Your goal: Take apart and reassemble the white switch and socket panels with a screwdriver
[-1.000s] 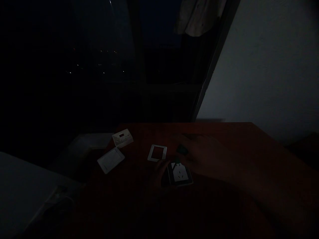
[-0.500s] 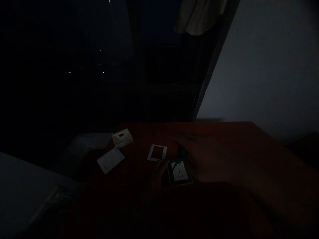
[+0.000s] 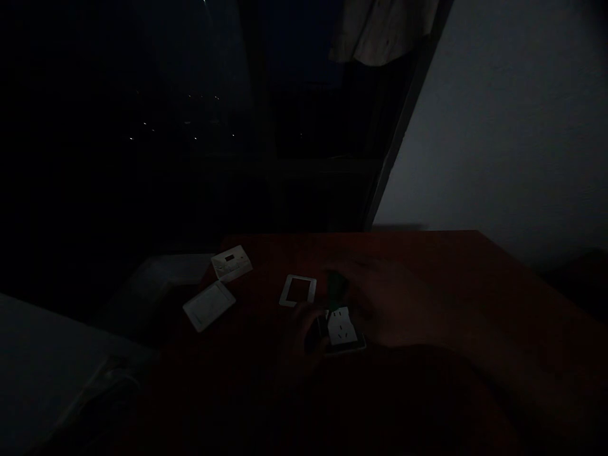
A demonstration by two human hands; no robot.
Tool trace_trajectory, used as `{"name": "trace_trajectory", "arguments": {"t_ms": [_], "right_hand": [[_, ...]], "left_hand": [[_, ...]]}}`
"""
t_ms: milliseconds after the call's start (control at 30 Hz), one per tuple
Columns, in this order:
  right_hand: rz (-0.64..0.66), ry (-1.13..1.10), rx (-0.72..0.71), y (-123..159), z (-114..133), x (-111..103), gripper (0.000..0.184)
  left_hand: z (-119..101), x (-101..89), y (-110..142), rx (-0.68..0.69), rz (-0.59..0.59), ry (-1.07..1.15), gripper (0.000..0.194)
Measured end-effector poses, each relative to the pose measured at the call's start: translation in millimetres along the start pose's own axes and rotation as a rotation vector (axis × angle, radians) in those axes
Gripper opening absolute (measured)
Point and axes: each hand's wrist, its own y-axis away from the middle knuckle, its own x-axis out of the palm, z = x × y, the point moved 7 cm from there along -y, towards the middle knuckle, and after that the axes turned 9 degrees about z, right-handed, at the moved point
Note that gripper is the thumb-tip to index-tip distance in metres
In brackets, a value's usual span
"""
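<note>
The room is very dark. A white wall socket (image 3: 341,327) lies on a red-brown table (image 3: 451,266). My left hand (image 3: 304,332) grips the socket's left edge. My right hand (image 3: 384,301) is just to the right of the socket and holds a green-handled tool (image 3: 336,288), probably a screwdriver, whose lower end meets the socket's top edge. An empty white frame (image 3: 297,291) lies just left of the tool. The fingers of both hands are hard to make out in the gloom.
Two more white switch plates lie at the table's left corner, one nearer (image 3: 209,306) and one farther (image 3: 231,263). A pale surface (image 3: 42,361) with a cable lies lower left. A dark window (image 3: 199,114), a hanging cloth (image 3: 375,31) and a white wall (image 3: 513,126) stand behind.
The green tool has come up from lying beside the socket to standing over its top edge, as my right hand moved slightly left. My left hand stayed on the socket.
</note>
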Motion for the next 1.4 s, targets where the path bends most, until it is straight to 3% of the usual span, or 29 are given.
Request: {"name": "trace_trajectory", "arguments": {"t_ms": [167,267,467,667,767,933,1100,1267,1400], "right_hand": [[-0.028,0.145,0.15,-5.3,-8.6,-0.1,0.028],[-0.034,0.121,0.136,-7.0,-10.0,0.8,0.018],[-0.003,0.031,0.056,-0.4,-2.5,0.2,0.041],[-0.026,0.11,0.153,-0.3,-10.8,1.1,0.027],[-0.027,0.091,0.127,-0.5,-12.2,2.6,0.023],[-0.021,0.019,0.046,3.6,-5.6,2.6,0.049],[-0.029,0.116,0.144,1.6,-10.0,1.8,0.03],[-0.027,0.064,0.121,-3.2,-13.3,1.8,0.021],[-0.048,-0.018,0.068,0.3,-12.2,0.7,0.032]], "left_hand": [[-12.3,-4.2,-5.6,-0.06,0.09,-0.087,0.019],[-18.2,-8.1,-9.9,-0.078,0.143,-0.163,0.011],[-22.0,-8.5,-19.5,-0.103,0.262,-0.235,0.01],[-32.6,-10.1,-27.1,-0.095,0.323,-0.371,0.015],[-37.2,-10.2,-28.0,-0.101,0.355,-0.43,0.017],[-34.7,-7.6,-28.2,-0.08,0.32,-0.484,0.018],[-27.3,-5.0,-29.7,-0.091,0.301,-0.442,0.017],[-25.0,-7.4,-30.7,-0.113,0.309,-0.409,0.012],[-22.3,-7.3,-29.3,-0.111,0.305,-0.385,0.011]]}}
